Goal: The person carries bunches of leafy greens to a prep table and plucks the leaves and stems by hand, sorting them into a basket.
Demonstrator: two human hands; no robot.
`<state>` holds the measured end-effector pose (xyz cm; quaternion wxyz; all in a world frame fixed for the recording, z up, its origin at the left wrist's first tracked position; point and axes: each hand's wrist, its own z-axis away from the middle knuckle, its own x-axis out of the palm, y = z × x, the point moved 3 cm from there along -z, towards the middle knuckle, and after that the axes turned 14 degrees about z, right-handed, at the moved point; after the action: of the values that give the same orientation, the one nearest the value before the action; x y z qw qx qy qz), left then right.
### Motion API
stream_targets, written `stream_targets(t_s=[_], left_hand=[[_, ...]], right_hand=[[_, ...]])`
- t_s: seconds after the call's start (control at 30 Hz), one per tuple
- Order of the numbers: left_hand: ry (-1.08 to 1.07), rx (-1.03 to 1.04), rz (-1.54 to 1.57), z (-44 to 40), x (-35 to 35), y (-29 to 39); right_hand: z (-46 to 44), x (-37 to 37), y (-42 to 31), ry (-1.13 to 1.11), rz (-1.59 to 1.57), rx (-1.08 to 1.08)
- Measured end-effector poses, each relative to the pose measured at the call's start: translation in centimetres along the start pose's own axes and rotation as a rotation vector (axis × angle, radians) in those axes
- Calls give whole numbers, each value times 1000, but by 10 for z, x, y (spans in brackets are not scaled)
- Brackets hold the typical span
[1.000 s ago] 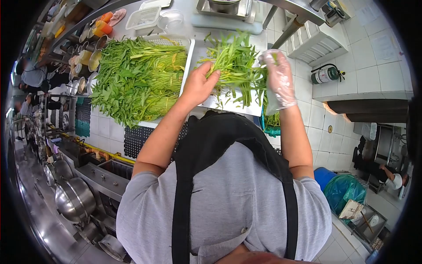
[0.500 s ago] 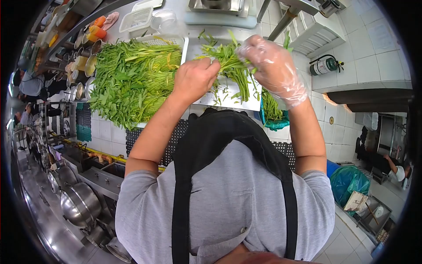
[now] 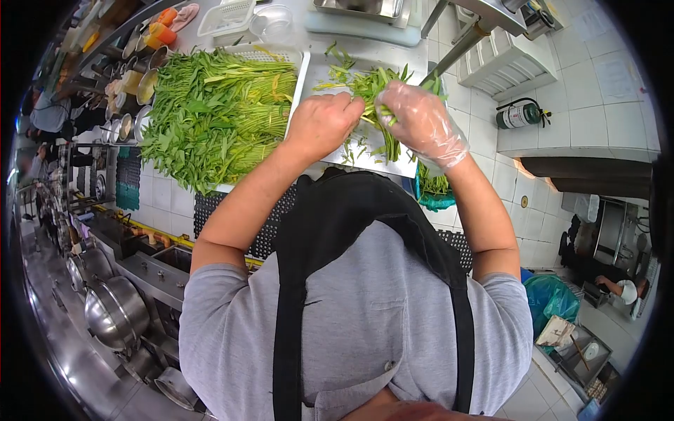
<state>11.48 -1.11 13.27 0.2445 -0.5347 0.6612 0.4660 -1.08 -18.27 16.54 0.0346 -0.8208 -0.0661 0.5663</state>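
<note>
My bare left hand [image 3: 324,126] is closed, its fingertips pinched on water spinach stems [image 3: 372,88] above the steel table. My right hand [image 3: 419,121], in a clear plastic glove, is wrapped around the same leafy stems just to the right. Parts of the stems are hidden by the fingers. Below the hands, more cut stems [image 3: 388,145] and small scraps lie on the table [image 3: 330,156]. Left of my left hand, a large heap of water spinach [image 3: 217,119] fills and overhangs a white perforated basket [image 3: 303,70].
A basket lined with a green-blue bag [image 3: 437,202] holds stems below the table's right edge. White baskets [image 3: 226,17] and a metal tray [image 3: 358,8] stand at the back. A table leg [image 3: 456,52] and fire extinguisher [image 3: 521,114] are at right; pots [image 3: 116,312] stand at left.
My right hand has moved down and left, nearer my left hand. My left hand has shifted slightly right. The camera view has turned a little.
</note>
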Motion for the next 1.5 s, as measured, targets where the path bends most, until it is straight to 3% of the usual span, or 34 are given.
stream_targets(t_s=[0.07, 0.2, 0.4, 0.47, 0.57, 0.63, 0.67, 0.7, 0.73, 0.8, 0.87, 0.93, 1.0, 1.03, 1.1, 1.23, 1.33, 1.5], left_hand=[[10, -41, 8, 2, 4, -4], [6, -153, 49, 8, 11, -13], [-120, -197, 34, 13, 25, -19], [-140, -215, 53, 15, 29, -17], [-75, -297, 138, 20, 33, -25], [1, -376, 204, 31, 36, -35], [39, -628, 623, 40, 40, -44], [81, -870, 1046, 46, 44, -49], [82, -873, 1040, 48, 42, -51], [187, -1112, 1401, 54, 40, -45], [216, -1137, 1418, 55, 35, -43], [191, -1082, 1479, 54, 37, -46], [221, -1062, 1420, 44, 31, -36], [250, -1044, 1366, 39, 29, -32], [200, -930, 1325, 35, 30, -32], [119, -643, 1186, 36, 37, -35], [110, -534, 1056, 29, 29, -26], [45, -500, 785, 31, 33, -29]], right_hand=[[2, 5, 7, 53, -69, 87], [9, 14, 20, -44, -284, 267], [15, 15, 19, -251, -89, 201], [16, 21, 19, -261, -17, 282], [25, 46, 60, 126, -181, 777], [39, 39, 80, 162, -344, 844], [47, 37, 90, 199, -512, 916], [54, 33, 98, 200, -518, 913], [64, 26, 103, 295, -619, 897], [64, 8, 93, 384, -725, 880], [50, -32, 74, 450, -387, 882], [39, -47, 49, 429, -468, 859], [24, -50, 27, 270, -316, 556], [18, -45, 25, 276, -314, 560], [2, -29, 12, 139, -133, 68], [-5, 1, 4, 58, 103, 22], [-3, 12, 4, 12, 51, 23], [13, 31, 9, -28, 46, 45]])
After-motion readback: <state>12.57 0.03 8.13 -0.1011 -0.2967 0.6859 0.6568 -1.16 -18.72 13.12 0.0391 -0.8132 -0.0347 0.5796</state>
